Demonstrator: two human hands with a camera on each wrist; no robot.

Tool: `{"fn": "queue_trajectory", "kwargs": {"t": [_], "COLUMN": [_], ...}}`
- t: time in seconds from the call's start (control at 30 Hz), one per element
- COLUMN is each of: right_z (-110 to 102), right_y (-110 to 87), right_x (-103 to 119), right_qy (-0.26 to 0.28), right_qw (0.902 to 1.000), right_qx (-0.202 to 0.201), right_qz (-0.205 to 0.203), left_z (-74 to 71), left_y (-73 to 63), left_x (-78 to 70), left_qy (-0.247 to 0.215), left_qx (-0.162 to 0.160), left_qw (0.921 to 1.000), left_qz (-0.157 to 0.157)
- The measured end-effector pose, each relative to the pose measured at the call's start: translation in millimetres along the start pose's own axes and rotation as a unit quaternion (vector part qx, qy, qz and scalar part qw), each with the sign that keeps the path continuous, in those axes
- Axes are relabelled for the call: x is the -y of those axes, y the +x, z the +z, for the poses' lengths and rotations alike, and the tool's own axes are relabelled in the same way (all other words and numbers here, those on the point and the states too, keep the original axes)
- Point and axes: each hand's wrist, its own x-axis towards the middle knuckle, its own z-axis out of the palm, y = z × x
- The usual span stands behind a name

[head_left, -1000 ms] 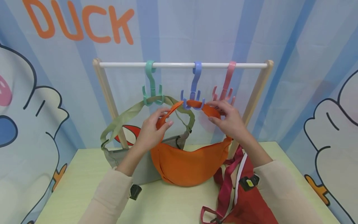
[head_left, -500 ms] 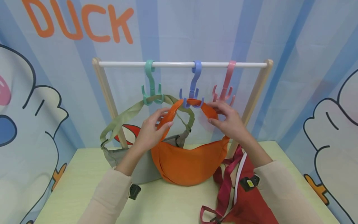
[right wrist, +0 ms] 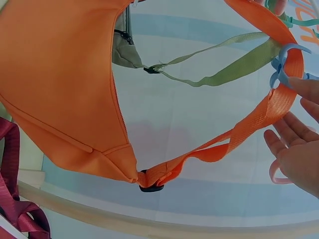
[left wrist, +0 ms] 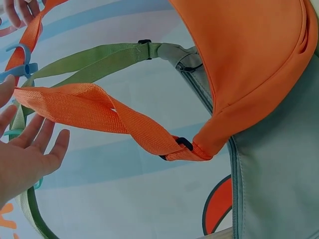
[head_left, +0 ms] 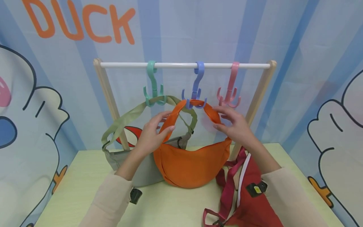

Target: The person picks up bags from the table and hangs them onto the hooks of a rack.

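Note:
An orange crescent-shaped shoulder bag (head_left: 193, 165) hangs by its webbing strap (left wrist: 75, 105) from the blue hook (head_left: 195, 85) in the middle of the rail. At the strap's left side is my left hand (head_left: 153, 132); its fingertips touch the webbing, and the thumb stands apart from them. My right hand (head_left: 236, 124) is at the strap's right side, fingers loosely extended along it and thumb spread, as the right wrist view shows. Behind the orange bag, a grey-green bag (head_left: 147, 176) hangs by its green strap (head_left: 129, 116) from the green hook (head_left: 154, 82).
A white rail (head_left: 175, 65) on wooden posts (head_left: 262, 91) carries the hooks. The pink hook (head_left: 231, 85) at the right bears no bag. A red bag (head_left: 252, 201) with crimson straps (head_left: 231, 179) lies on the pale table (head_left: 175, 208) at the right front. A printed curtain (head_left: 286, 47) stands behind.
My right hand has eased off the strap, drawing slightly right and downward. The fingers of my left hand have loosened. The orange bag has settled a little, and the pink hook has swung slightly.

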Motion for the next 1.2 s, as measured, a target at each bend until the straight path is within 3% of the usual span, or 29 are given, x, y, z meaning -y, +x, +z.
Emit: {"fn": "queue_trajectory", "kwargs": {"t": [0.23, 0.73, 1.03, 1.2], "right_z": [-2, -6, -6, -8], "right_y": [-5.9, -16.4, -20.4, -23.2], "right_x": [-3, -6, -11, -13], "right_qy": [0.010, -0.001, -0.009, -0.006], "right_qw": [0.9999, 0.9984, 0.9986, 0.9988], "right_qx": [0.004, 0.032, 0.035, 0.038], "right_qz": [-0.004, 0.047, 0.040, 0.030], "left_z": [-2.0, -1.8, 4.4, 9.0], "left_y": [-5.3, -17.7, -26.8, -31.1], "left_x": [2.2, 2.1, 1.6, 1.8], "left_qy": [-0.013, -0.029, -0.034, -0.051], "left_qx": [-0.006, -0.016, -0.029, -0.019], "left_qw": [0.9998, 0.9994, 0.9989, 0.9984], "left_qz": [-0.014, -0.007, 0.011, 0.014]}}
